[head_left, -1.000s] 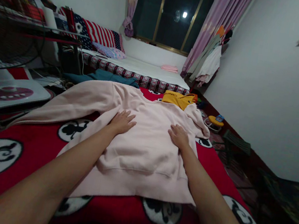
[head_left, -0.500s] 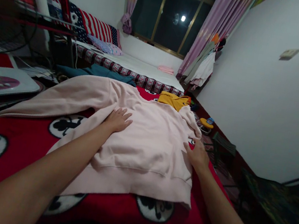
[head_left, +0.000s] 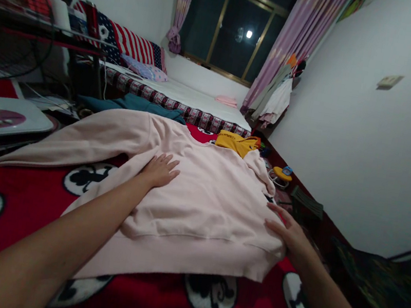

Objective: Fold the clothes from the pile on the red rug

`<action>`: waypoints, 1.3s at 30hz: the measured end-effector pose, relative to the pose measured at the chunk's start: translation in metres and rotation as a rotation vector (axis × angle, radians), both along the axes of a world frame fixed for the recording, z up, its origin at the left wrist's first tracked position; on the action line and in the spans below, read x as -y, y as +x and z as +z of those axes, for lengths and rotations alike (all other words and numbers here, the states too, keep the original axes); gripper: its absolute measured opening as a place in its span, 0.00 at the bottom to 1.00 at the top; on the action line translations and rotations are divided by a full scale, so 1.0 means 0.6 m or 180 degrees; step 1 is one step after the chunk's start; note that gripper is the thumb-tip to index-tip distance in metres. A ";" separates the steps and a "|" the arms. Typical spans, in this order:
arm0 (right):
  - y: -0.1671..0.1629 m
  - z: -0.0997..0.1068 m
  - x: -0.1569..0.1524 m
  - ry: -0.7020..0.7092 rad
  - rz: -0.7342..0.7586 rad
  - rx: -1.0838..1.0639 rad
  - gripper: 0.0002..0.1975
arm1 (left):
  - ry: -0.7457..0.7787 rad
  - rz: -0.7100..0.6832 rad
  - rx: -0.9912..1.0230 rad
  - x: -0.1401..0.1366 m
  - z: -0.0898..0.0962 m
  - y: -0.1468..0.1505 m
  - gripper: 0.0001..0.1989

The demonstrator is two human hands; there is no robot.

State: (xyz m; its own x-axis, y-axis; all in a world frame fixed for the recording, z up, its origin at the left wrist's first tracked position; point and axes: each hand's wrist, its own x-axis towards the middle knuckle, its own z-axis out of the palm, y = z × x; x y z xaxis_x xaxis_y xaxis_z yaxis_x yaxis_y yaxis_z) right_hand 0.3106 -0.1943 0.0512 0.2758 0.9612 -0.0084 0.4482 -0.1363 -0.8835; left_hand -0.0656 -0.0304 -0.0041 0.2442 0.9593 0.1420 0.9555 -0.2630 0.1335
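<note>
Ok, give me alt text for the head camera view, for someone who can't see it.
A pale pink sweater lies spread on a red blanket, a person's left hand flat on it, right hand at its side edge. Beyond is a bed.

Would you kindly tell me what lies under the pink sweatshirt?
The red blanket, with its black-and-white round motifs, shows around the edges of the pink sweatshirt. Anything else beneath the fabric is covered and cannot be seen.

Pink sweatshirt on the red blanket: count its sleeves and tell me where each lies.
2. The left sleeve stretches out leftward from the pink sweatshirt; the right sleeve lies at its far right, beyond the right hand.
</note>
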 end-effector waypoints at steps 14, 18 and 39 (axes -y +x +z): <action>-0.074 0.050 -0.229 0.0483 0.0508 0.2790 0.15 | 0.0126 0.0029 -0.0038 0.002 -0.005 0.003 0.28; -0.115 -0.021 -0.314 0.0590 0.0070 0.1936 0.20 | 0.0181 0.0040 -0.0017 0.001 -0.006 0.002 0.28; -0.090 -0.100 -0.342 0.1261 -0.0726 0.1750 0.18 | 0.1194 0.0253 -0.0892 -0.052 0.121 -0.119 0.28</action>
